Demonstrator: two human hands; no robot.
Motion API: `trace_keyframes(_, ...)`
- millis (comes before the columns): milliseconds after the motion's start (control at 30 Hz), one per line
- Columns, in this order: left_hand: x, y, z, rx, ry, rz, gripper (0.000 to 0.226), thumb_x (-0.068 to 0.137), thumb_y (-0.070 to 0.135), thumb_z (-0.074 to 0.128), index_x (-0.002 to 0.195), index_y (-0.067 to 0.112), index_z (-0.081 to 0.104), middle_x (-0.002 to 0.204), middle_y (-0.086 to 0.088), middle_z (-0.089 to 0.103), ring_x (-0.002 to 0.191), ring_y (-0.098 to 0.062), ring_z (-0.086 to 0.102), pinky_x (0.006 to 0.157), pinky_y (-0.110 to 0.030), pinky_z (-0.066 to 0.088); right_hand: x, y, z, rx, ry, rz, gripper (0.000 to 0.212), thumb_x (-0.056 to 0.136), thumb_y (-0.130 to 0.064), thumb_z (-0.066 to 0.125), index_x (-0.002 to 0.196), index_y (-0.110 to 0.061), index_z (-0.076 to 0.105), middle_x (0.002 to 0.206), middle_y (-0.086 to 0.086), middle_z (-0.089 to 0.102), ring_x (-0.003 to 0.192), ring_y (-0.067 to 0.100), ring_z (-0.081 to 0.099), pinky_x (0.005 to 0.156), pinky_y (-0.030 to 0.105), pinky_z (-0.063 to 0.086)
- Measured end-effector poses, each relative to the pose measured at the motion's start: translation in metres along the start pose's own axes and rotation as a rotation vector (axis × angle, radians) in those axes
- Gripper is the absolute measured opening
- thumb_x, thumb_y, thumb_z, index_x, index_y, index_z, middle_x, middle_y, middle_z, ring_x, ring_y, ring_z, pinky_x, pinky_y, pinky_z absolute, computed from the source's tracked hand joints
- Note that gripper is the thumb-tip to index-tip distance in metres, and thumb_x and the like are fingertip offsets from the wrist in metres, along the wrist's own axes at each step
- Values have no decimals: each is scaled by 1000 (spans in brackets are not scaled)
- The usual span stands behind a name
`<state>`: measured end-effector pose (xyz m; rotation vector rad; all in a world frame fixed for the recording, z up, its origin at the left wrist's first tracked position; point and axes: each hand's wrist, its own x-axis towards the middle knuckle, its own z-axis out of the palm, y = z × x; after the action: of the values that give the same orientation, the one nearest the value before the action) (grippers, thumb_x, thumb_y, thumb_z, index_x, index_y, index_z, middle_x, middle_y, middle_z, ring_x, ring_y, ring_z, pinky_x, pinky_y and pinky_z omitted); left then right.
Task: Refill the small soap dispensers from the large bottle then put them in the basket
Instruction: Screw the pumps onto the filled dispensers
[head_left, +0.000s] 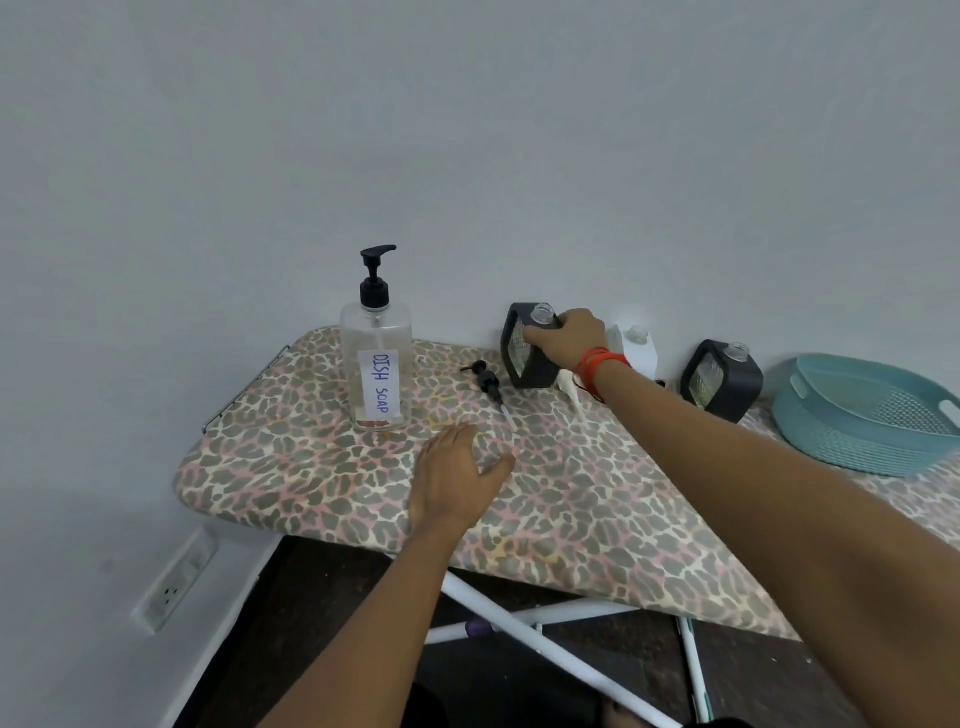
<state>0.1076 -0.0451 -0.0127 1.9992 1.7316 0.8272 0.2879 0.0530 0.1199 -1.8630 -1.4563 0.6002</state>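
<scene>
While nearly empty, large bottle (376, 358) upright — right hand (563, 338) clasping uncapped black dispenser (524, 348); left hand (457, 478) flat, fingers spread, holding nothing.

Colours & patterns on the ironing board

Board cover (571, 493): leopard print, grey/pink/cream. Large bottle (376, 358) at left: clear, black pump, white label w/ blue lettering. Near dispenser (530, 358) & right dispenser (722, 382): dark grey, clear necks. Loose pump (485, 382): black. Basket (872, 415) far right: teal. Wrist band (597, 364): red-orange. Wall (467, 130): pale grey.

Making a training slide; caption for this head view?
Right hand grips an uncapped dark dispenser; left hand rests near the large bottle.
</scene>
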Motion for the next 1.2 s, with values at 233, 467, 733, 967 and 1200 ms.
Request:
trace_keyframes(233, -10, 9, -13, -167, 32, 1, 118, 75, 74, 72, 163, 17, 16, 169, -4, 21, 155, -23, 21, 123, -44, 27, -59, 18, -33, 62, -218, -143, 18, 75, -24, 77, 66, -16, 63, 64, -4, 59, 63, 13, 56, 57, 23, 44)
trace_keyframes(467, -24, 15, -22, -311, 89, 127, 142, 59, 86, 72, 163, 20, 2, 166, 0, 21, 145, -2, 23, 112, -24, 28, -108, 24, 0, 68, -356, -214, 28, 65, -35, 80, 87, -18, 75, 83, 2, 75, 79, 22, 71, 80, 45, 59)
trace_keyframes(733, -17, 9, -18, -337, 143, 71, 130, 61, 69, 86, 159, 19, 16, 149, 1, 36, 139, -19, 40, 110, -47, 46, -96, 16, -4, 284, -478, -73, 37, 99, -41, 56, 105, -10, 73, 103, 5, 74, 90, 19, 71, 83, 35, 60)
trace_keyframes(967, -11, 2, -10, -398, 160, 91, 123, 58, 66, 88, 154, 22, 24, 141, 7, 39, 133, -15, 45, 106, -45, 50, -5, 11, 38, 92, -249, 31, 24, 96, -18, 59, 109, -1, 70, 95, 9, 68, 71, 20, 64, 56, 25, 54)
trace_keyframes(1200, -7, -2, -7, -426, 165, 104, 121, 58, 59, 90, 153, 22, 25, 142, 8, 40, 134, -14, 45, 107, -43, 49, 33, 15, 89, -273, -310, 63, 41, 87, -47, 68, 72, -11, 55, 61, 1, 51, 53, 17, 44, 49, 27, 34)
